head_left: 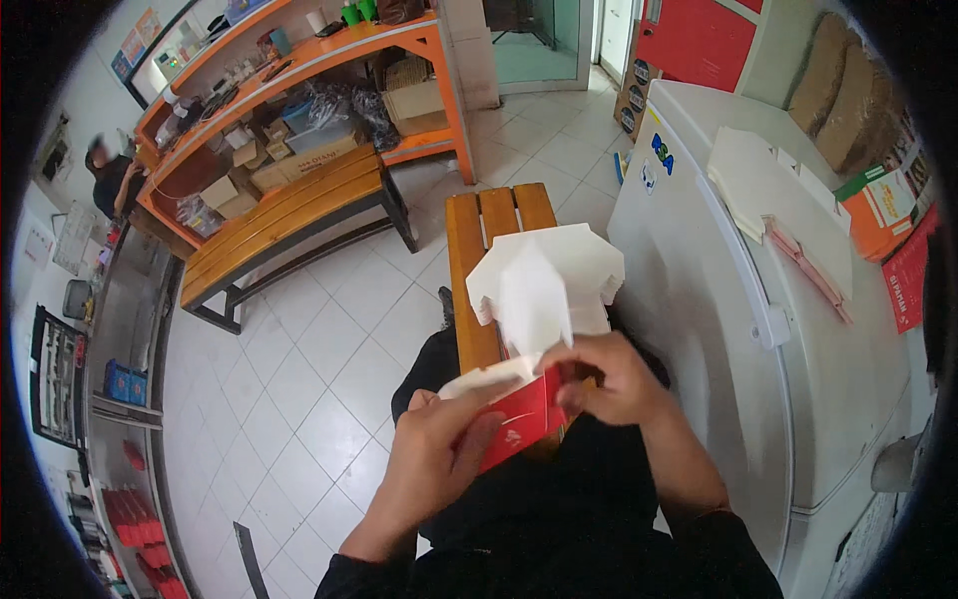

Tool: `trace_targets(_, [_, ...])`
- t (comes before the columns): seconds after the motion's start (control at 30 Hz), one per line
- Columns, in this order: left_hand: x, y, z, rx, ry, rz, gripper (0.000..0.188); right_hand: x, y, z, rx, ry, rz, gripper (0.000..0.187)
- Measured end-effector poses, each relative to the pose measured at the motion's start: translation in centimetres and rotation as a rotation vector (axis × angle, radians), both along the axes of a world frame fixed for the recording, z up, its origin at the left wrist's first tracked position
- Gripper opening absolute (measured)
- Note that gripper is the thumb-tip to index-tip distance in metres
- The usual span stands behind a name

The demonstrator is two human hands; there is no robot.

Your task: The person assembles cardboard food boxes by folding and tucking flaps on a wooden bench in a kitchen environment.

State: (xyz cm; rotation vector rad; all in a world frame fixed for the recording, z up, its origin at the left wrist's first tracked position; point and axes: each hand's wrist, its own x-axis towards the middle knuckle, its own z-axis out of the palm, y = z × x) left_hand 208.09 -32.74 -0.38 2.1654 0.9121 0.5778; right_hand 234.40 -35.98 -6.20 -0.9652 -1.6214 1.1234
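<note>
A red and white paperboard box [526, 417], partly folded, is held above my lap. My left hand [436, 439] grips its left side, the thumb lying along the red panel. At the right end my right hand [611, 381] is closed on the box's edge, fingers bent at the corner. The inner white side of the box faces up and away from me. Just beyond it, flat white paperboard blanks [547, 270] with notched flaps lie on a slatted wooden bench [467, 235]. The box's underside is hidden.
A white chest freezer [689, 230] stands close on my right, with a white board blank [773, 180] and an orange pack [883, 212] on top. Left ahead are another wooden bench [289, 215] and an orange shelf [439, 60] with cartons. A person [115, 180] stands far left.
</note>
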Motion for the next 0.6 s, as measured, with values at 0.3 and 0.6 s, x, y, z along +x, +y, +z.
trace_targets(0.3, [0.6, -1.2, -2.7, 0.073, -0.362, 0.190, 0.040, -4.4, -0.2, 0.9, 0.147, -0.179, -0.325, 0.031])
trace_targets(0.6, [2.4, -0.3, -7.3, 0.471, -0.145, -0.024, 0.049, -2.3, -2.6, 1.8, 0.040, -0.539, -0.260, 0.028])
